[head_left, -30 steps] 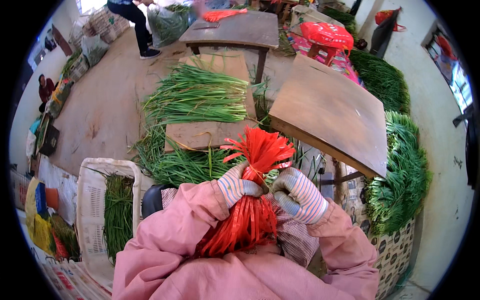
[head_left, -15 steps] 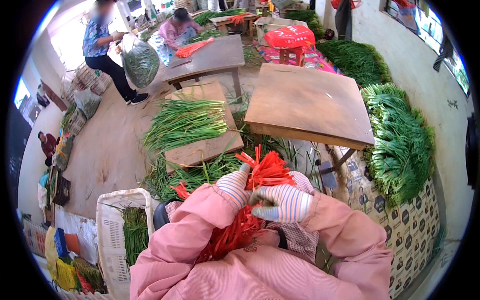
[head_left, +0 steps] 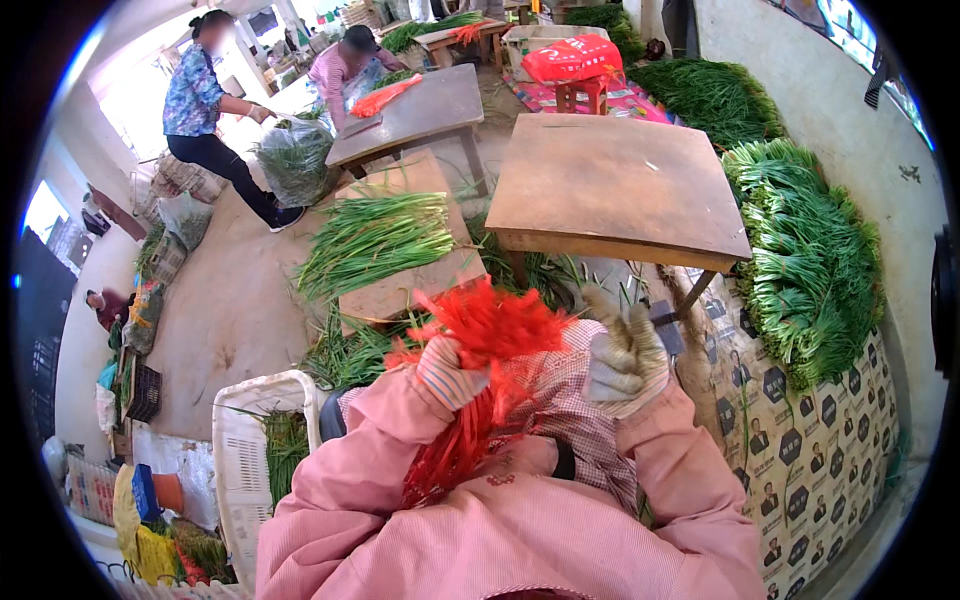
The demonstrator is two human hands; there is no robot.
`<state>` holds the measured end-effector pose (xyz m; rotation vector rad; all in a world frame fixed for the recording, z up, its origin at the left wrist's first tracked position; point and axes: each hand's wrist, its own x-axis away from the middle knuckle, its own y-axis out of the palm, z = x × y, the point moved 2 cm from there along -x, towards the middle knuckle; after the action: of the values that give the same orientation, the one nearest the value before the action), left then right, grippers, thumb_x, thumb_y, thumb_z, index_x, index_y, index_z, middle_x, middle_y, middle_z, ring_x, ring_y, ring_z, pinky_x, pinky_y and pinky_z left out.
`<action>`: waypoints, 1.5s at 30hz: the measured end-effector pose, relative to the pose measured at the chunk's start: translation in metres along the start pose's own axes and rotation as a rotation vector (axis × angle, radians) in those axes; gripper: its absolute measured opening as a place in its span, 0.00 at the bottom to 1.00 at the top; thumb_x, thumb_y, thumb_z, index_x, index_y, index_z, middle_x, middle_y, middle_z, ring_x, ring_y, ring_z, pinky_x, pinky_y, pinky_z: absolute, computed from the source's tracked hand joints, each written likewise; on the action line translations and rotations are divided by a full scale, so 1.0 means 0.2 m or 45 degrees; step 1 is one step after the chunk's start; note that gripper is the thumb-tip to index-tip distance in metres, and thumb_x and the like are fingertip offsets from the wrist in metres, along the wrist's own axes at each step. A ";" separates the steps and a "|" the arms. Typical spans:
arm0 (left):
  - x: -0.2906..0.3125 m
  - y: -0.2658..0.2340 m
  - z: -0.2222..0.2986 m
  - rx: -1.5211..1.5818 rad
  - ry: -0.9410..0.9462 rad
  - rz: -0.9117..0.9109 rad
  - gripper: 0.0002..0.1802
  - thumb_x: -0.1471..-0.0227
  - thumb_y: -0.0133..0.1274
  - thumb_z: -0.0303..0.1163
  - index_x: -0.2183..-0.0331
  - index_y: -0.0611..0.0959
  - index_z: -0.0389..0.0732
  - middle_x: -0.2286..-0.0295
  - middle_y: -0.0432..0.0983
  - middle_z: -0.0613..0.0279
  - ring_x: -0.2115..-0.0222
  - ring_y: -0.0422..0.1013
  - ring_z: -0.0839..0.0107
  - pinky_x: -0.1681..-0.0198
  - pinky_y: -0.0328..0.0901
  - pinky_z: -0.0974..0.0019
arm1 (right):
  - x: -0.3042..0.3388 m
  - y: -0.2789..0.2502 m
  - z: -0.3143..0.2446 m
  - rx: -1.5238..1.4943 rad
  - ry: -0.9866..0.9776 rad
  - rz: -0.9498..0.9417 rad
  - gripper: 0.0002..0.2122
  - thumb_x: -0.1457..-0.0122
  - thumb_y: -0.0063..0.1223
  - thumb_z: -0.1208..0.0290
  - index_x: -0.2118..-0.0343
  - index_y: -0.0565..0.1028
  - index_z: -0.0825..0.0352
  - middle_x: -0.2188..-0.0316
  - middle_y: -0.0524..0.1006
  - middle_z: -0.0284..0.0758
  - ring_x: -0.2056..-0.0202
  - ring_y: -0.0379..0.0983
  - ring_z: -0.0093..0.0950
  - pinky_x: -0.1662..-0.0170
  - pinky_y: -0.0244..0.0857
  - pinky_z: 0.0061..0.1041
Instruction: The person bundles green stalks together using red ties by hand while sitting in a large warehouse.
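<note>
A bundle of red plastic strips (head_left: 505, 322) fans out above my lap, its tail hanging down over my pink front. My left hand (head_left: 450, 374), in a striped glove, is closed around the middle of the bundle. To the right of it, apart from the strips, my right hand (head_left: 626, 362) is raised with fingers up and spread, somewhat blurred and holding nothing. Its glove looks soiled on the finger side. Beyond the strips, green leafy stalks (head_left: 385, 238) lie on a low wooden board (head_left: 405, 298).
A wooden table (head_left: 615, 185) stands ahead to the right, a darker table (head_left: 420, 112) behind it. A white crate (head_left: 232, 470) with greens sits at my left. Stacked green bunches (head_left: 808, 265) line the right wall. A person (head_left: 205, 120) handles a clear sack (head_left: 295, 160) at far left.
My right hand has come off the strips and moved right, its fingers opening. My left hand keeps its hold, and the strips have spread leftward. The far person's sack has been lowered to the floor.
</note>
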<state>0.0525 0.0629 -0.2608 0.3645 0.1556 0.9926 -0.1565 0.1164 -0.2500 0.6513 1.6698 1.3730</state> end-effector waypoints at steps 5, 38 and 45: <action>0.04 -0.07 0.18 -0.117 -0.115 0.157 0.22 0.68 0.53 0.20 0.63 0.75 0.36 0.68 0.74 0.59 0.68 0.71 0.69 0.58 0.65 0.70 | -0.07 -0.12 0.11 0.070 0.019 -0.050 0.27 0.47 0.42 0.47 0.47 0.62 0.58 0.84 0.62 0.26 0.92 0.49 0.15 0.85 0.48 0.15; -0.12 -0.11 0.17 0.559 -0.131 -0.055 0.15 0.55 0.54 0.38 0.65 0.74 0.41 0.81 0.73 0.64 0.83 0.66 0.68 0.77 0.61 0.64 | -0.25 0.05 0.14 2.669 -0.483 0.000 0.07 0.50 0.50 0.72 0.68 0.74 0.68 0.79 0.73 0.37 0.77 0.71 0.33 0.73 0.64 0.26; -0.12 -0.13 0.18 0.367 -0.088 -0.084 0.16 0.58 0.58 0.37 0.67 0.74 0.40 0.82 0.72 0.62 0.81 0.69 0.64 0.75 0.64 0.62 | -0.25 -0.09 0.10 0.787 0.000 0.612 0.16 0.48 0.49 0.69 0.55 0.66 0.65 0.81 0.68 0.27 0.80 0.64 0.17 0.78 0.58 0.16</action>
<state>0.0709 0.0217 -0.2382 0.6524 0.2476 0.8921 -0.1130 0.0808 -0.2537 1.4812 2.0328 1.1447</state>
